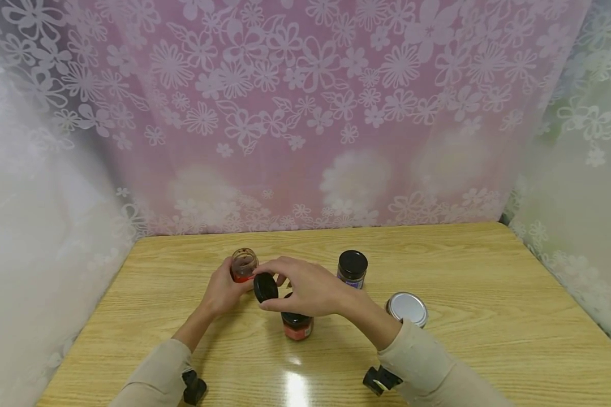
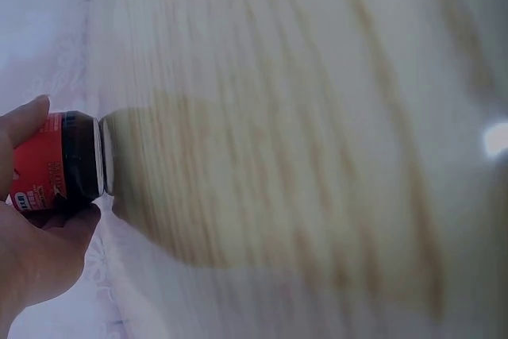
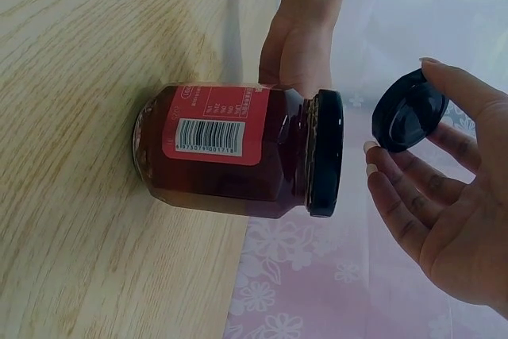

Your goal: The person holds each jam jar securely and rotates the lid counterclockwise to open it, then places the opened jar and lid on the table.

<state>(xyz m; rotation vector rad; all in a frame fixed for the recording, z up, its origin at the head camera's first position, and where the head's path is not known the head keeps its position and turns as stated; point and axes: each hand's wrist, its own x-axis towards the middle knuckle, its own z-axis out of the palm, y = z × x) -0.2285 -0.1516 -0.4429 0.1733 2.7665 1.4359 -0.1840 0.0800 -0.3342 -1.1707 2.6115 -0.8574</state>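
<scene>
An uncapped glass jar with a red label (image 1: 244,265) stands on the wooden table, and my left hand (image 1: 222,291) grips its side. In the left wrist view the fingers and thumb curl round the jar's red label (image 2: 44,164). My right hand (image 1: 315,289) pinches a black lid (image 1: 266,288) by its rim, tilted on edge just right of the uncapped jar. The lid's hollow underside (image 3: 417,113) shows in the right wrist view. Partly below the right hand stands a capped jar with a red label (image 1: 297,329); its barcode label (image 3: 210,136) faces the right wrist camera.
A jar with a black lid and purple label (image 1: 353,267) stands behind the right hand. Near the right forearm is a jar with a silver lid (image 1: 408,308), partly hidden by the sleeve. A flowered curtain (image 1: 305,141) hangs along the table's far edge.
</scene>
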